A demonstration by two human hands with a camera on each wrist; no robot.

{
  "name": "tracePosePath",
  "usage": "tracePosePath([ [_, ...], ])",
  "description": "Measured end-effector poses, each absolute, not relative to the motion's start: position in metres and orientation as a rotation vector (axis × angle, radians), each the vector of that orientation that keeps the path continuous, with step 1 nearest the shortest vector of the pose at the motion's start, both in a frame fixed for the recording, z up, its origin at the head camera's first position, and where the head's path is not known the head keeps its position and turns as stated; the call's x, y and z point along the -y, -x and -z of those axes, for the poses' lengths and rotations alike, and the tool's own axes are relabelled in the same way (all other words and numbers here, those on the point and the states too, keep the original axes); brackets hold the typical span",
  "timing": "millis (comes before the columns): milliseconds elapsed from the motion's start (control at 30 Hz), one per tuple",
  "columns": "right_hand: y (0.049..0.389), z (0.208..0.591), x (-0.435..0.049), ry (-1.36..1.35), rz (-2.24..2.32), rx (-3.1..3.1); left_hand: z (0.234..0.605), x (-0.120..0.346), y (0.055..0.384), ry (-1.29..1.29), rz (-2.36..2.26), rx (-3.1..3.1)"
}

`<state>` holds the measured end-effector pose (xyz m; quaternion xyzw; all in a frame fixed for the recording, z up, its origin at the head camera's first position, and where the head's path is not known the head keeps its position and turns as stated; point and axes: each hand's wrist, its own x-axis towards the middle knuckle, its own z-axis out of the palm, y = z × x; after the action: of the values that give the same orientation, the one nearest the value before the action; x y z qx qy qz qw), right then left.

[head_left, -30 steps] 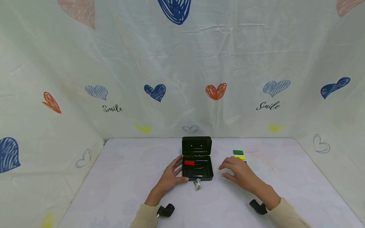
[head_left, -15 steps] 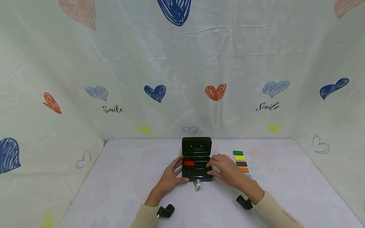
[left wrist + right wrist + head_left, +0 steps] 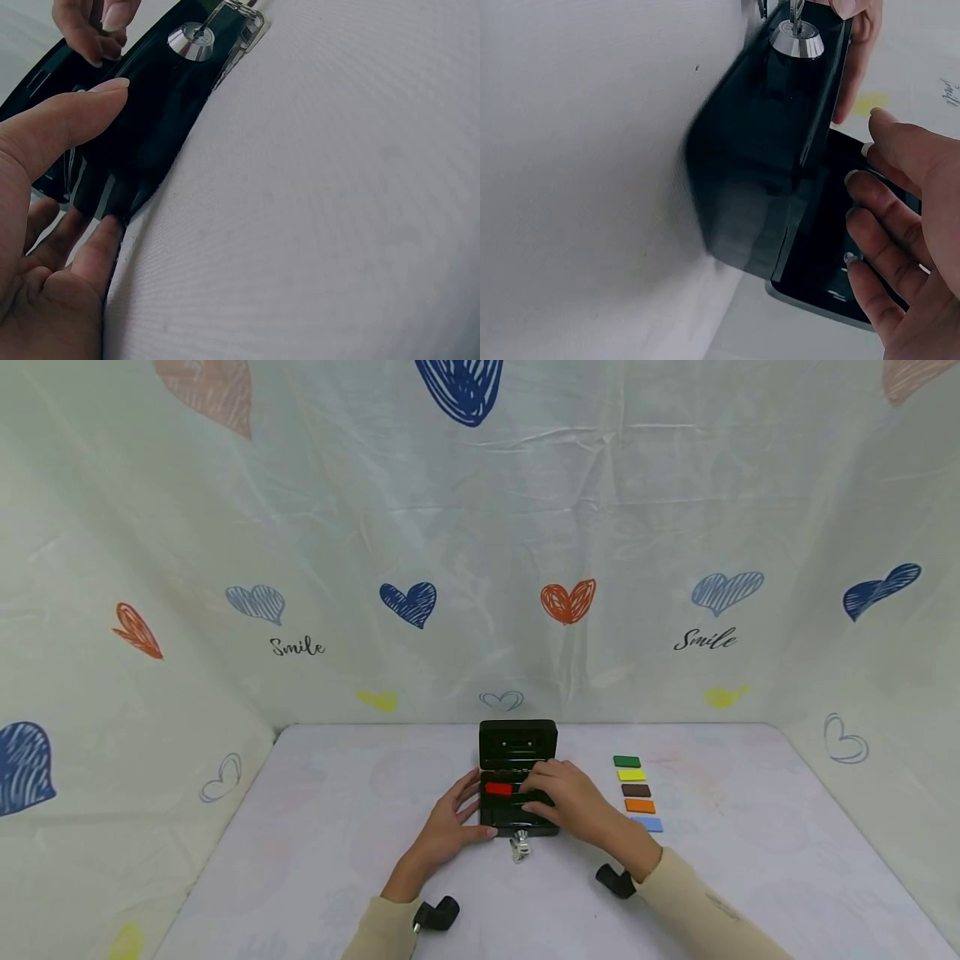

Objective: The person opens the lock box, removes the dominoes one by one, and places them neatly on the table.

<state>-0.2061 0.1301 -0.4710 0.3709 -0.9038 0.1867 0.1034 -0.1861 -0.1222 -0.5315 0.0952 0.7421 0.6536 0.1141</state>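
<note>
A small black cash box [image 3: 495, 820] stands with its lid up at the table's middle. A silver lock [image 3: 192, 41] with keys [image 3: 519, 849] hanging from it sits on the front. Inside, toward the left, lies a flat red block [image 3: 498, 789]. My left hand [image 3: 446, 831] holds the box by its front left corner, thumb at the front and fingers along the left side. Over the box's right half hovers my right hand [image 3: 573, 797], its fingers loosely bent, with nothing seen between them. Its fingertips are just right of the red block.
Right of the box a column of flat blocks lies on the white table [image 3: 337, 810]: green [image 3: 627, 762], yellow [image 3: 632, 774], brown [image 3: 636, 791], orange [image 3: 640, 806] and blue [image 3: 648, 824]. A white curtain printed with hearts hangs behind and at the sides.
My right hand has moved left from beside the column of blocks to over the box, uncovering the lower blocks. The left hand, box and red block have stayed put.
</note>
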Motion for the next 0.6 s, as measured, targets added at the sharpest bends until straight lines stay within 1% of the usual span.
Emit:
tracePosePath([
  [600, 0.217, 0.475, -0.109, -1.062, -0.517, 2.667, 0.530, 0.123, 0.185, -0.278, -1.916, -2.160],
])
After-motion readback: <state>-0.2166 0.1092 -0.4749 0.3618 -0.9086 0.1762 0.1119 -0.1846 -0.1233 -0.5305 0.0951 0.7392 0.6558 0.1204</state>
